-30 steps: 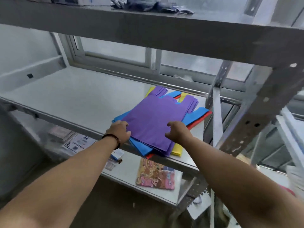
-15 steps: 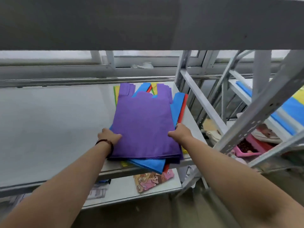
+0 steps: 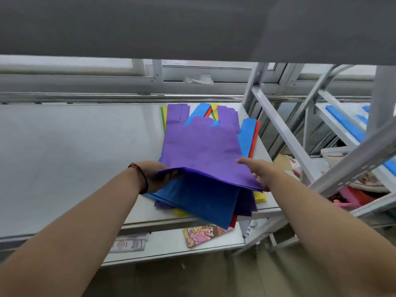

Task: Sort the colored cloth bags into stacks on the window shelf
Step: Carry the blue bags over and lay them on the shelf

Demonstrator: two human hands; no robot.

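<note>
Now the near edge of the purple bags (image 3: 199, 146) is up in the air. Half a second ago the bags lay flat on the pile, with both hands just resting at the sides.

On the left of the frame, the big grey window shelf (image 3: 70, 151) has lots of bare room. The left hand (image 3: 153, 176), the one with a dark bead bracelet (image 3: 143, 178), has gone under the left corner of the purple bags. Its fingers are hidden by the cloth, so I cannot tell how they lie.

In the middle, the lifted edge shows the blue bags (image 3: 205, 202) below. Bits of yellow, red and green peek out of the pile too.

To the right, the right hand (image 3: 260, 171) holds the other corner. Its thumb lies straight on top and the fingers are tucked under.

I think the purple bags are coming off the pile, to make their own stack on the bare part of the shelf.
</note>
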